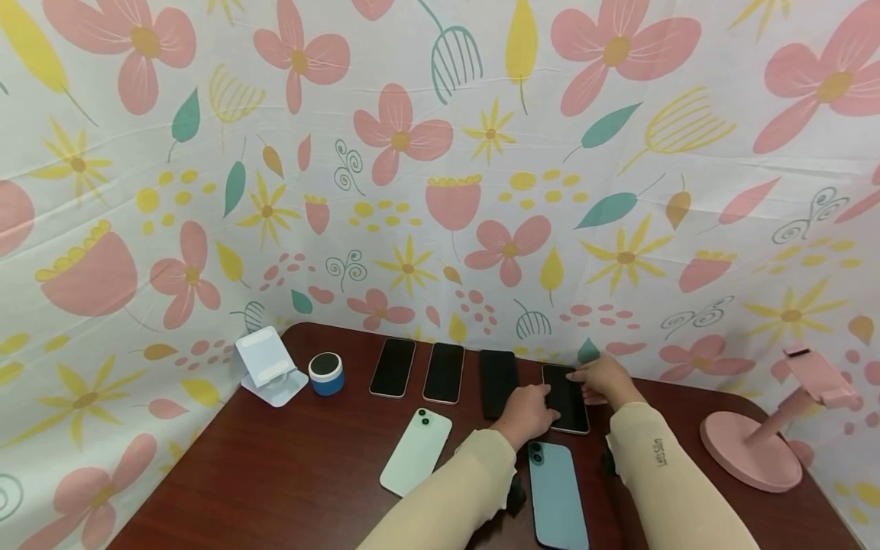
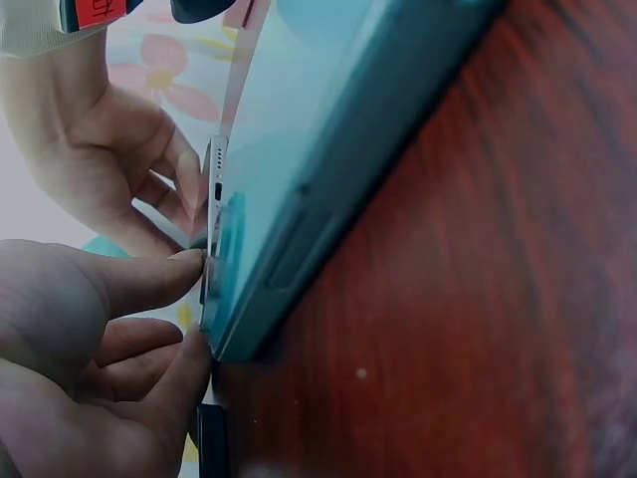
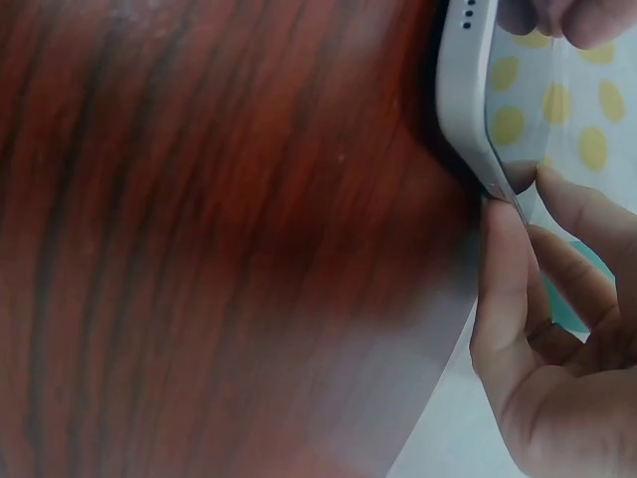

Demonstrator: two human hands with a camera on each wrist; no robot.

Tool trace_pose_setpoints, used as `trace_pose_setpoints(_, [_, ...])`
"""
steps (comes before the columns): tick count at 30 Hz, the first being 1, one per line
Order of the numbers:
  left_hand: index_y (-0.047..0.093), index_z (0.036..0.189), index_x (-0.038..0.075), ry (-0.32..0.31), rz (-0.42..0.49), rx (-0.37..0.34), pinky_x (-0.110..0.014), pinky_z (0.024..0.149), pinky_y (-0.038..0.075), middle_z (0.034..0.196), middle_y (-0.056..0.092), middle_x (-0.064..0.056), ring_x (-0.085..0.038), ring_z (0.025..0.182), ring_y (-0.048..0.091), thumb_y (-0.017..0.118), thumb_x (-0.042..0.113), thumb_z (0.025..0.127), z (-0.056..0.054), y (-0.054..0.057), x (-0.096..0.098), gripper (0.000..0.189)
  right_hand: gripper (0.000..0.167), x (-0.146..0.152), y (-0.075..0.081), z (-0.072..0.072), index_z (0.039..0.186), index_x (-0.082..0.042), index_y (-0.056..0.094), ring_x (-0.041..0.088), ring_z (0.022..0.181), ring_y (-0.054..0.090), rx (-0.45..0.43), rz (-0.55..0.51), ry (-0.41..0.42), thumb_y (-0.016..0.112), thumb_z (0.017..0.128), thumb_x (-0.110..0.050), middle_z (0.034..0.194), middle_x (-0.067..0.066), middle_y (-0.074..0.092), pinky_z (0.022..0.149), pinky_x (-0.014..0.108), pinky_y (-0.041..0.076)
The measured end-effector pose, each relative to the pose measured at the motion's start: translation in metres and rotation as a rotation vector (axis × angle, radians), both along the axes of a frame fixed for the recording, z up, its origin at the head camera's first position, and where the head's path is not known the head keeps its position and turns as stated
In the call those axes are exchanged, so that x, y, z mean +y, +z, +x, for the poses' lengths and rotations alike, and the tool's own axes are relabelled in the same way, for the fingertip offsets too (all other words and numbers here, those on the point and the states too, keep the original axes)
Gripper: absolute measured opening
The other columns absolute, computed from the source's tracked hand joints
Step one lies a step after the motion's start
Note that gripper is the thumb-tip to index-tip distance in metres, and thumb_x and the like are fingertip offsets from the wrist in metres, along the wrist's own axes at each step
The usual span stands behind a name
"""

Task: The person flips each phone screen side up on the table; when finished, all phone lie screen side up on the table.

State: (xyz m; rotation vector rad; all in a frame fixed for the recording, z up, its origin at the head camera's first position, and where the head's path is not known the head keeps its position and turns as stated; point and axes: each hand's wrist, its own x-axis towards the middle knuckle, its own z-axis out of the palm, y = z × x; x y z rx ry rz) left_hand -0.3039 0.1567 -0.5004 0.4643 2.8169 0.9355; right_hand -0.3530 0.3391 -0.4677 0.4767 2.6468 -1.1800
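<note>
A smartphone (image 1: 569,409) with a dark screen and a pale metal frame lies face up on the table, at the right end of a row of phones. My left hand (image 1: 528,414) pinches its left side, thumb and index finger at the edge. At the far right corner, my right hand (image 1: 606,380) holds it between thumb and fingers, as the right wrist view shows around the phone's pale edge (image 3: 466,90). A light-blue phone (image 1: 558,493) lies face down just in front, and it hides part of the held phone in the left wrist view.
Left of the held phone lie a black phone (image 1: 496,378) and two more dark-screened phones (image 1: 444,372). A mint phone (image 1: 416,451) rests face down nearer me. Farther left stand a blue-and-white jar (image 1: 326,376) and a white stand (image 1: 266,359). A pink phone stand (image 1: 749,452) is at right.
</note>
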Motion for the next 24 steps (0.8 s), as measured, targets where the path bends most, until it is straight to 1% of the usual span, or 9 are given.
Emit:
trace_pose_setpoints(6, [0.065, 0.148, 0.016, 0.003, 0.008, -0.003, -0.025, 0.102, 0.058, 0.144, 0.071, 0.001, -0.012, 0.130, 0.069, 0.077, 0.027, 0.100, 0.002, 0.002, 0.000, 0.051, 0.032, -0.005, 0.004, 0.002, 0.114, 0.013, 0.070, 0.021, 0.065, 0.068, 0.006, 0.024, -0.019, 0.073, 0.101, -0.015, 0.076, 0.011, 0.063, 0.068, 0.038, 0.066])
trace_pose_setpoints(11, [0.066, 0.148, 0.015, 0.005, 0.011, -0.007, -0.025, 0.103, 0.058, 0.146, 0.070, 0.002, -0.012, 0.131, 0.068, 0.078, 0.026, 0.099, 0.002, 0.001, -0.001, 0.051, 0.030, -0.007, 0.003, 0.001, 0.109, 0.013, 0.072, 0.021, 0.065, 0.068, 0.004, 0.051, -0.021, 0.073, 0.100, -0.016, 0.075, 0.011, 0.063, 0.067, 0.037, 0.066])
trace_pose_setpoints(14, [0.064, 0.150, 0.016, -0.008, 0.002, -0.025, -0.025, 0.105, 0.057, 0.150, 0.068, 0.002, -0.012, 0.135, 0.066, 0.076, 0.028, 0.101, 0.000, 0.002, -0.001, 0.052, 0.030, -0.007, 0.002, 0.001, 0.109, 0.013, 0.072, 0.020, 0.064, 0.067, 0.011, 0.062, -0.014, 0.073, 0.100, -0.016, 0.073, 0.010, 0.062, 0.065, 0.036, 0.066])
trace_pose_setpoints(17, [0.060, 0.153, 0.017, -0.047, -0.008, -0.062, -0.027, 0.109, 0.055, 0.154, 0.064, 0.002, -0.013, 0.140, 0.063, 0.071, 0.035, 0.104, 0.000, 0.004, -0.006, 0.054, 0.035, -0.007, 0.001, 0.001, 0.115, 0.012, 0.072, 0.020, 0.065, 0.067, 0.010, 0.060, -0.004, 0.071, 0.101, -0.019, 0.074, 0.010, 0.063, 0.065, 0.036, 0.065])
trace_pose_setpoints(19, [0.057, 0.156, 0.018, -0.085, 0.004, -0.090, -0.029, 0.112, 0.054, 0.156, 0.062, 0.002, -0.014, 0.141, 0.062, 0.067, 0.041, 0.106, 0.002, 0.009, -0.011, 0.056, 0.041, -0.007, 0.002, 0.004, 0.122, 0.013, 0.069, 0.022, 0.068, 0.069, 0.007, 0.069, 0.023, 0.067, 0.103, -0.023, 0.080, 0.012, 0.065, 0.067, 0.037, 0.066])
trace_pose_setpoints(20, [0.055, 0.157, 0.019, -0.105, 0.021, -0.105, -0.030, 0.112, 0.054, 0.150, 0.067, 0.001, -0.015, 0.137, 0.065, 0.065, 0.043, 0.107, 0.002, 0.011, -0.014, 0.057, 0.044, -0.006, 0.004, 0.005, 0.124, 0.014, 0.067, 0.023, 0.071, 0.070, 0.010, 0.076, 0.036, 0.066, 0.104, -0.026, 0.083, 0.015, 0.066, 0.068, 0.038, 0.066])
trace_pose_setpoints(22, [0.051, 0.160, 0.020, -0.141, 0.059, -0.117, -0.032, 0.113, 0.053, 0.153, 0.065, 0.001, -0.015, 0.138, 0.064, 0.062, 0.047, 0.108, 0.004, 0.019, -0.021, 0.061, 0.049, -0.004, 0.009, 0.007, 0.125, 0.015, 0.064, 0.027, 0.075, 0.072, 0.027, 0.102, 0.065, 0.062, 0.105, -0.030, 0.090, 0.019, 0.067, 0.070, 0.041, 0.066])
trace_pose_setpoints(24, [0.046, 0.163, 0.020, -0.171, 0.095, -0.110, -0.033, 0.117, 0.051, 0.158, 0.060, 0.001, -0.015, 0.142, 0.061, 0.060, 0.048, 0.108, 0.008, 0.027, -0.030, 0.063, 0.052, -0.003, 0.015, 0.010, 0.123, 0.016, 0.063, 0.028, 0.076, 0.072, 0.055, 0.135, 0.108, 0.060, 0.106, -0.033, 0.093, 0.020, 0.067, 0.070, 0.042, 0.066])
